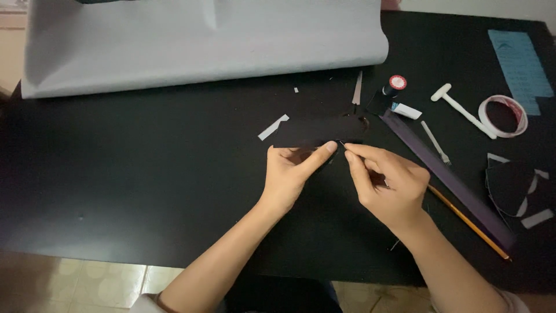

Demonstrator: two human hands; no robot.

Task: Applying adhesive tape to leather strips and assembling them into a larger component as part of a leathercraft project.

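- Your two forearms come in from 6 o'clock, over the near edge of the black desk and the tiled floor below it.
- Your left hand is closed narrow: thumb and fingers pinch the lower edge of a black strip of sheet material, which lies flat on the desk just past your fingertips, toward 12 o'clock.
- Your right hand is pinched shut on a thin needle-like tool; its tip sits at the strip's lower edge, beside your left thumb. What kind of tool it is cannot be told.
- At 10 o'clock from the strip lies a small white paper scrap.
- Along the far side of the desk, at 12 o'clock, rests a large grey paper roll, partly unrolled.
- At 1 o'clock from your hands stands a small black bottle with a red-and-white cap, with a white eraser-like block just beside it.
- At 2 o'clock lie a white T-shaped tool, a tape roll and a pale blue sheet.
- A long dark ruler runs diagonally from 1 towards 4 o'clock of your right hand, with a yellow pencil close alongside.
- At 3 o'clock, black cut pieces sit with white strips.
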